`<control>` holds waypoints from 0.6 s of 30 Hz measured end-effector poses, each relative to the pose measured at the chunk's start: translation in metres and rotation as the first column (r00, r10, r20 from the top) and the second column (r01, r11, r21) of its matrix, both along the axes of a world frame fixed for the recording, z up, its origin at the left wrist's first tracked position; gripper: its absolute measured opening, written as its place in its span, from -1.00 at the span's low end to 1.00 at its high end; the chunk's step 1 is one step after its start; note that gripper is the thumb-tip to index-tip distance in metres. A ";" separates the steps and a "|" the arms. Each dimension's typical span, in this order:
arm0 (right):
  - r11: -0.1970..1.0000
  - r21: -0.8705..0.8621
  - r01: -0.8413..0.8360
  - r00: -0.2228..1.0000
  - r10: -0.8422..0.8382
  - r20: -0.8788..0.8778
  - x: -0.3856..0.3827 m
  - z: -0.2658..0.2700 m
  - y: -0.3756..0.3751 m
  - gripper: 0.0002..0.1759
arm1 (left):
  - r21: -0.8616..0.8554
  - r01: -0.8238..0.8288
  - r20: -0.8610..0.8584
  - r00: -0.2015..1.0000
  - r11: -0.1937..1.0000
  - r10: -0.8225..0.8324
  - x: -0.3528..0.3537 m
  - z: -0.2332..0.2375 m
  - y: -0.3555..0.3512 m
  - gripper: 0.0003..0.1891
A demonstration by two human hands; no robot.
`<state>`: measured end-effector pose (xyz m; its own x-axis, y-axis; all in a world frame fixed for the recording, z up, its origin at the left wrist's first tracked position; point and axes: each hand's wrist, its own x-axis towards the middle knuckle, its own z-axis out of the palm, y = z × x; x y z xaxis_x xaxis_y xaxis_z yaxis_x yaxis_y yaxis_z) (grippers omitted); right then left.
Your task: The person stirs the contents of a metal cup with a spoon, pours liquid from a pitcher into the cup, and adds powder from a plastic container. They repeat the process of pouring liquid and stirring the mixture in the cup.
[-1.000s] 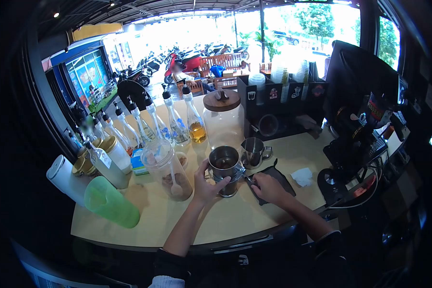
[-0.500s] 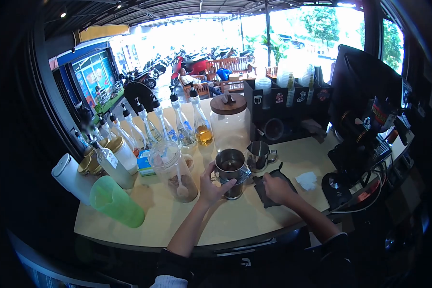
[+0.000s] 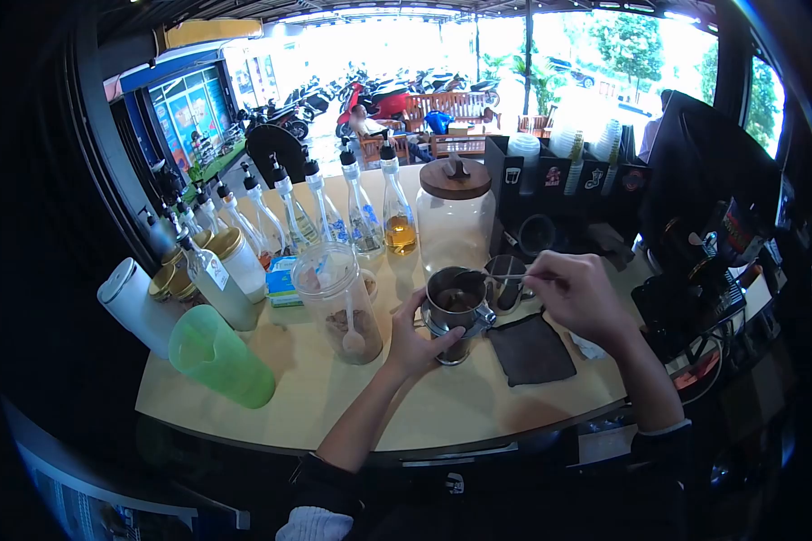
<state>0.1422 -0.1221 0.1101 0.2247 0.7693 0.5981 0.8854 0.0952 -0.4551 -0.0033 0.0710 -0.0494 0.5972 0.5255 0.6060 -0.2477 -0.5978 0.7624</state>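
My left hand [image 3: 417,340] is wrapped round the near left side of a shiny metal cup [image 3: 458,317], which stands upright on a narrower metal base. Dark contents show inside the cup, too dim to identify. My right hand [image 3: 579,293] pinches the thin handle of a spoon [image 3: 505,275], whose dark bowl end lies over the cup's rim. Behind the spoon stands a steel pitcher [image 3: 507,293], partly hidden. On the counter below my right hand lies a dark folded cloth [image 3: 532,352].
Left of the cup stand a clear plastic jar [image 3: 347,307] holding brown powder and a scoop, and a green pitcher [image 3: 226,361]. A row of pump bottles [image 3: 361,216] and a wooden-lidded glass jar [image 3: 456,221] line the back. A black cup organizer [image 3: 550,203] is behind.
My right hand has risen from the dark cloth and now holds a spoon over the metal cup. My left hand keeps its hold. The camera view has shifted slightly.
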 end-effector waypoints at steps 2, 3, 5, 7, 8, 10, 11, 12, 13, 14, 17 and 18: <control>0.997 -0.061 -0.044 0.987 0.053 0.151 -0.001 -0.004 0.015 -0.88 | 0.000 0.008 0.010 1.000 1.000 -0.008 0.000 0.001 -0.001 -0.26; 0.998 -0.055 -0.039 0.987 0.047 0.155 -0.002 -0.004 0.021 -0.88 | -0.004 0.013 0.017 1.000 1.000 -0.013 0.000 0.002 -0.001 -0.26; 0.975 -0.103 -0.195 0.981 0.195 -0.015 -0.006 -0.002 0.030 -0.86 | 0.004 0.018 0.018 1.000 1.000 -0.018 0.000 0.001 0.001 -0.27; 0.972 -0.101 -0.214 0.976 0.216 0.015 -0.008 -0.001 0.034 -0.88 | 0.005 0.018 0.013 1.000 1.000 -0.018 0.000 -0.001 0.001 -0.27; 0.965 -0.051 -0.256 0.966 0.258 0.035 -0.006 -0.003 0.036 -0.88 | 0.007 0.017 0.017 1.000 1.000 -0.017 0.000 -0.001 0.001 -0.27; 0.954 0.000 -0.299 0.953 0.298 0.057 -0.005 -0.004 0.038 -0.89 | 0.009 0.014 0.021 1.000 1.000 -0.015 0.001 -0.001 0.002 -0.28; 0.957 -0.020 -0.289 0.955 0.290 0.054 -0.006 -0.002 0.036 -0.88 | 0.012 0.019 0.037 0.999 1.000 -0.019 0.002 -0.001 0.002 -0.28; 0.959 -0.041 -0.280 0.958 0.282 0.050 -0.006 -0.002 0.036 -0.86 | 0.013 0.023 0.052 0.998 1.000 -0.024 0.002 -0.002 0.001 -0.28; 0.959 -0.044 -0.281 0.958 0.283 0.047 -0.005 -0.005 0.038 -0.86 | 0.010 0.023 0.051 0.998 1.000 -0.023 0.002 -0.003 0.001 -0.28; 0.944 -0.026 -0.329 0.939 0.330 0.095 -0.004 -0.011 0.041 -0.87 | 0.003 0.021 0.046 0.999 1.000 -0.021 0.002 -0.003 0.001 -0.28; 0.926 -0.026 -0.378 0.918 0.378 0.120 -0.003 -0.012 0.040 -0.87 | 0.009 0.014 0.044 0.999 1.000 -0.015 0.002 -0.001 0.001 -0.28; 0.923 -0.044 -0.382 0.918 0.385 0.100 -0.004 -0.011 0.039 -0.87 | 0.020 0.007 0.051 0.999 1.000 -0.008 0.002 -0.001 0.001 -0.28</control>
<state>0.1387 -0.0832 0.0992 -0.1530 0.7980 0.5829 0.8257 0.4273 -0.3682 -0.0011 0.0718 -0.0508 0.5688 0.5085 0.6465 -0.2909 -0.6108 0.7364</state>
